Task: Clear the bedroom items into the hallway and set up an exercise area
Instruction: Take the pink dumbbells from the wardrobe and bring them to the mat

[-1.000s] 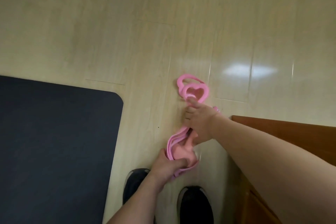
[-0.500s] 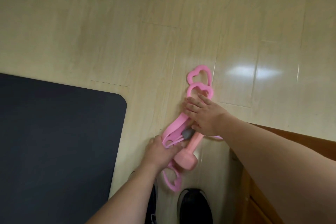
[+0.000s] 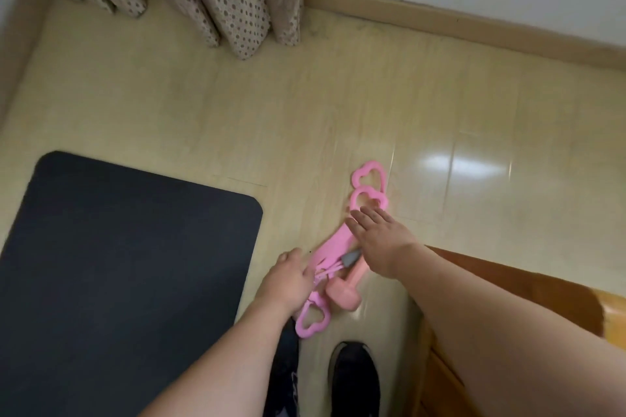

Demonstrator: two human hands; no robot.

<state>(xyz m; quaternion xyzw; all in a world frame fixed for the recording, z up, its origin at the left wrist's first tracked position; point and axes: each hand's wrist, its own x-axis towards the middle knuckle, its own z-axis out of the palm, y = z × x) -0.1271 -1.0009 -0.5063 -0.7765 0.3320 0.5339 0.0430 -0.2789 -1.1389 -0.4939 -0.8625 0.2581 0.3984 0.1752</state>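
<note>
Right hand (image 3: 381, 240) hovers flat and open, holding nothing, over the pink band (image 3: 333, 247) at centre; left hand (image 3: 288, 278) rests loosely open beside the dumbbell (image 3: 342, 291).

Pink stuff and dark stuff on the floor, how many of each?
Pink: 2, the resistance band with heart-shaped handles and the dumbbell.
Dark: 3, the exercise mat and 2 shoes.
Total: 5.
</note>
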